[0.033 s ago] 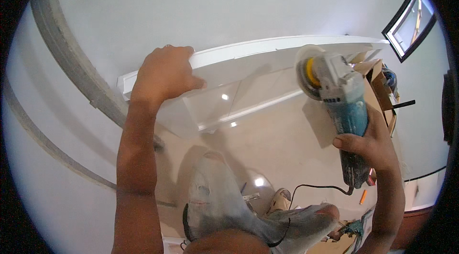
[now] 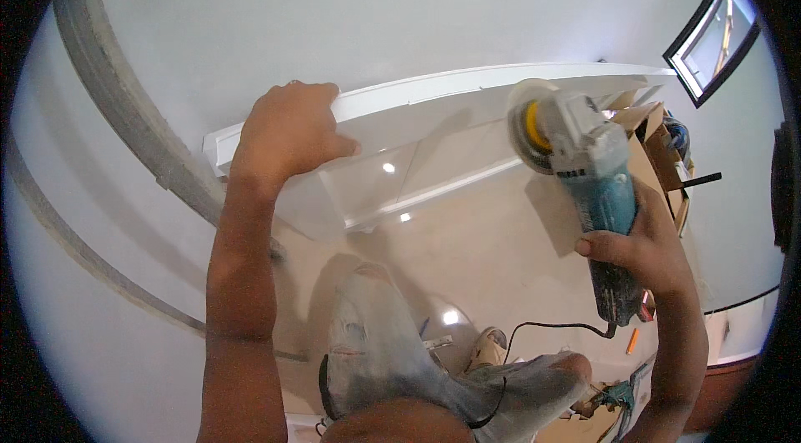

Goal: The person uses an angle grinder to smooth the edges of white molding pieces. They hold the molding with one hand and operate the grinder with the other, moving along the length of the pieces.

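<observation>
My right hand (image 2: 638, 247) is wrapped round the teal body of an angle grinder (image 2: 605, 201), which I hold up with its head away from me. Its round disc (image 2: 527, 126), with a yellow centre, looks smeared and stands close to the long white panel (image 2: 467, 80) along the wall; I cannot tell whether they touch. At the panel's left end my left hand (image 2: 292, 130) grips the upper edge, fingers over the far side and thumb on the near face. A black cord (image 2: 559, 324) runs from the grinder's lower end.
Cardboard boxes (image 2: 659, 147) stand at the right, near a dark-framed opening (image 2: 713, 38). On the tiled floor lie an orange pencil-like stick (image 2: 632, 341) and other scraps. My bent legs (image 2: 375, 351) are below. A grey channel (image 2: 125, 101) curves along the left wall.
The grinder and my right hand have shifted slightly to the left. My left hand stays on the panel's end.
</observation>
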`<control>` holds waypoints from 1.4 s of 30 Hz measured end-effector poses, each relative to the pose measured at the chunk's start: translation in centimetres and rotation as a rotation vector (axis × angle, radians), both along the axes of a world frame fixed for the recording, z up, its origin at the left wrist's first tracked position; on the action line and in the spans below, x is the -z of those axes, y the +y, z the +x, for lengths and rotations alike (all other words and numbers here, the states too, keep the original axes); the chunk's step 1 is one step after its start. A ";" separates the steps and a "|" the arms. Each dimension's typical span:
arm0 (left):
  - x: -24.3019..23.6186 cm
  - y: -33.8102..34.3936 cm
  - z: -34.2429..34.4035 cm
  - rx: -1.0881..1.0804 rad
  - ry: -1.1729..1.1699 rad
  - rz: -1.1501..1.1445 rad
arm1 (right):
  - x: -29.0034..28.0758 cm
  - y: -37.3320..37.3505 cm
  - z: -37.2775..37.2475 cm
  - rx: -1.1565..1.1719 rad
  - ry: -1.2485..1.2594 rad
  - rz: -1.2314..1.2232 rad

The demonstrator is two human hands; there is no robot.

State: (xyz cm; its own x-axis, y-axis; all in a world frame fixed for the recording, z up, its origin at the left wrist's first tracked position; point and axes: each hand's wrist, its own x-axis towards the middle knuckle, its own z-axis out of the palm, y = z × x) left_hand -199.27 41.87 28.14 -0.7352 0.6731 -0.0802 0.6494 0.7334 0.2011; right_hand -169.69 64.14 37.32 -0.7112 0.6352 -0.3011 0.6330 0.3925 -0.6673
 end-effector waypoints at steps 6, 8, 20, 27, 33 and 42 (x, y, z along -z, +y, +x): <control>0.5 -1.7 3.1 0.008 0.058 0.026 | -0.3 -2.6 -0.4 -0.186 -0.097 0.132; 0.2 -1.9 3.9 0.015 0.051 0.017 | -0.6 -2.9 -0.6 -0.196 -0.096 0.142; -1.7 -2.5 7.5 0.018 0.033 -0.008 | -1.7 -4.4 -0.1 -0.162 -0.142 0.104; -1.7 -2.9 8.2 0.024 0.026 -0.006 | -1.3 -4.1 0.5 -0.181 -0.182 0.156; -1.7 -3.3 8.7 0.029 0.063 0.018 | -1.5 -3.8 1.2 -0.150 -0.178 0.123; -1.7 -3.5 9.4 0.017 0.037 -0.019 | -1.9 -4.5 1.6 -0.125 -0.190 0.112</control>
